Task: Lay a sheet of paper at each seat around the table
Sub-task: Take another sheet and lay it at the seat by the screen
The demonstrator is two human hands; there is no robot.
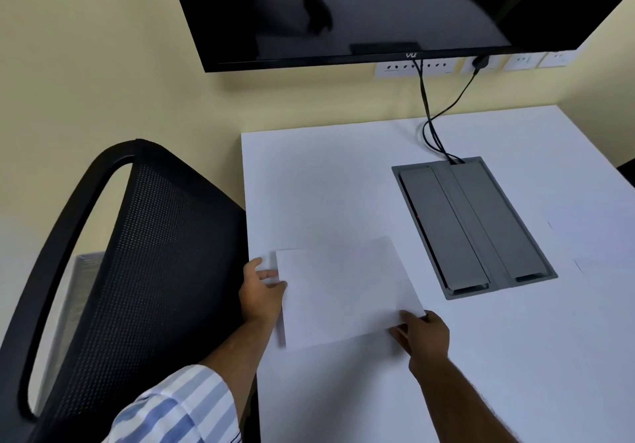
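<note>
A white sheet of paper [343,291] hovers just above or on the white table [326,174], near its left edge and beside the black mesh chair [137,271]. My left hand [261,295] holds the sheet's left edge, fingers curled over it. My right hand [424,334] pinches the sheet's near right corner. A faint shadow runs under the sheet's left side, so that edge seems slightly lifted. Another sheet [598,229] lies flat at the table's right side, barely distinct from the tabletop.
A grey cable box [470,226] is set into the table's middle, with black cables [429,116] running up to wall sockets [415,68]. A dark wall screen [378,6] hangs above. A grey bin [79,288] shows behind the chair back.
</note>
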